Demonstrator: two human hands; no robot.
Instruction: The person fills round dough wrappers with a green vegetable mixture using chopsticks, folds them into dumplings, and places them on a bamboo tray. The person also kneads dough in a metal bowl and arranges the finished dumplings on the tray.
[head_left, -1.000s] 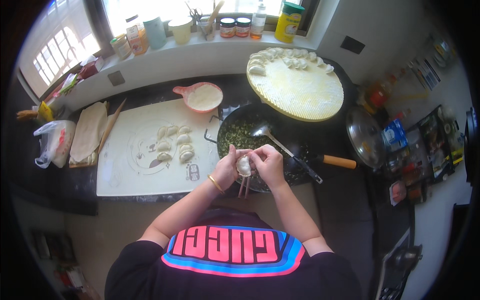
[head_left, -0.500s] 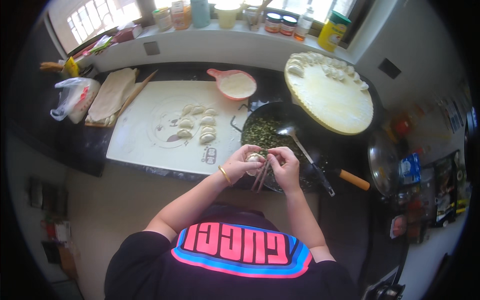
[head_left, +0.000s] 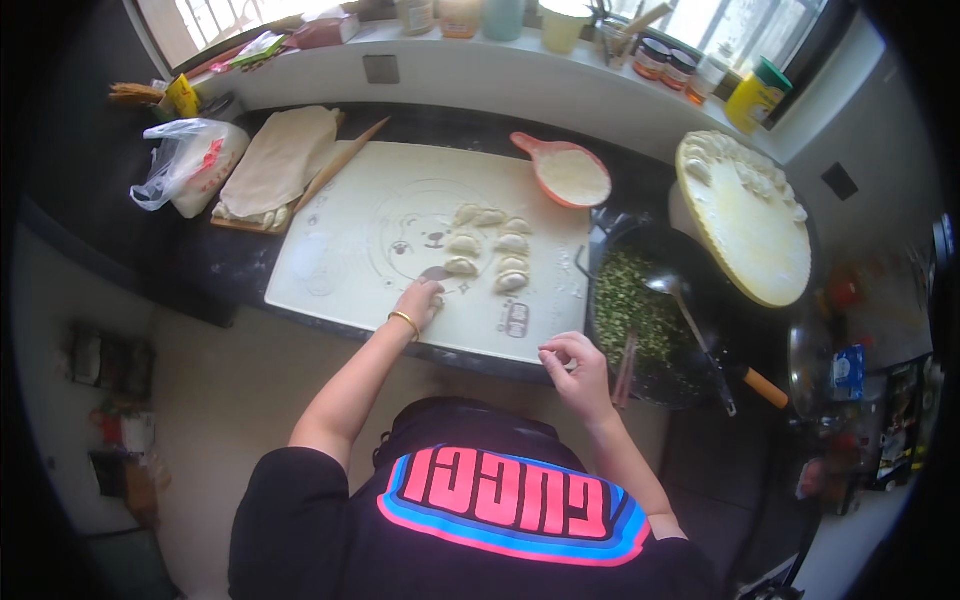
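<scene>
Left grip (head_left: 421,302): underside hidden, can't tell.
Right grip (head_left: 575,362): slack, looks empty.
Pale crescent dough dumplings (head_left: 461,266): my nudge could dent them.

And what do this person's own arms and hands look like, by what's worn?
The left hand is gloveless, with a thin gold bangle at its wrist. The right hand is gloveless too, no bracelet visible. The sleeves are black and short.
</scene>
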